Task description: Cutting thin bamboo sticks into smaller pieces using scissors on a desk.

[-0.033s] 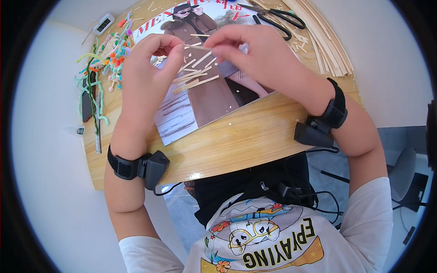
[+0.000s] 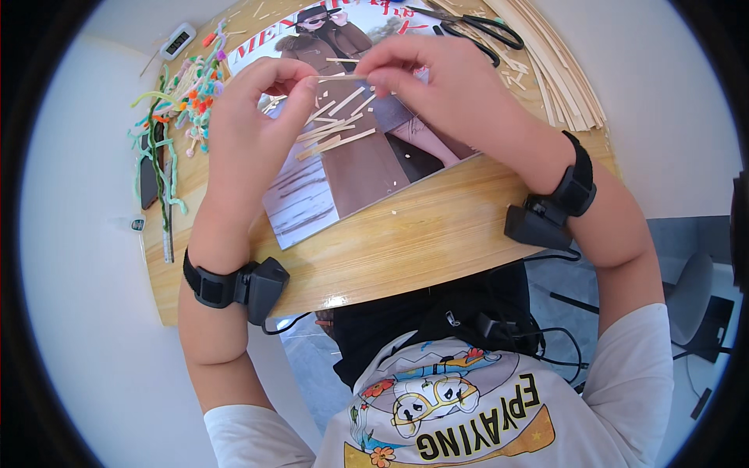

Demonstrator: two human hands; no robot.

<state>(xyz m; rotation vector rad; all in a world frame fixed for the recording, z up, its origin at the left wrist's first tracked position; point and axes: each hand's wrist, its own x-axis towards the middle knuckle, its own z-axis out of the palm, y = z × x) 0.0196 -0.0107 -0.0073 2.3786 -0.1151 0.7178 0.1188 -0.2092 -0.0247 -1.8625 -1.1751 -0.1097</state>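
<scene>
Between my hands stretches a short, thin pale wooden strip (image 2: 342, 77). My left hand (image 2: 269, 101) pinches one end of it between thumb and forefinger. The other end is pinched in my right hand (image 2: 413, 70). Both hands hover over a glossy magazine (image 2: 363, 168) with a person in a brown coat on its cover. Several short pieces of wooden strip (image 2: 335, 129) lie scattered across the cover below my fingers. The tips of the strip are hidden by my fingertips.
Black-handled scissors (image 2: 491, 31) lie beyond my right hand, beside a stack of long wooden strips (image 2: 566, 86). Colourful fuzzy craft stems (image 2: 191, 93) are heaped at the left, near a dark phone (image 2: 148, 183) and a small digital timer (image 2: 178, 41). The wooden table (image 2: 421, 218) curves along its front edge.
My right hand has shifted slightly, and the strip between the hands shows more plainly and lies more level. My left hand stays nearly in place.
</scene>
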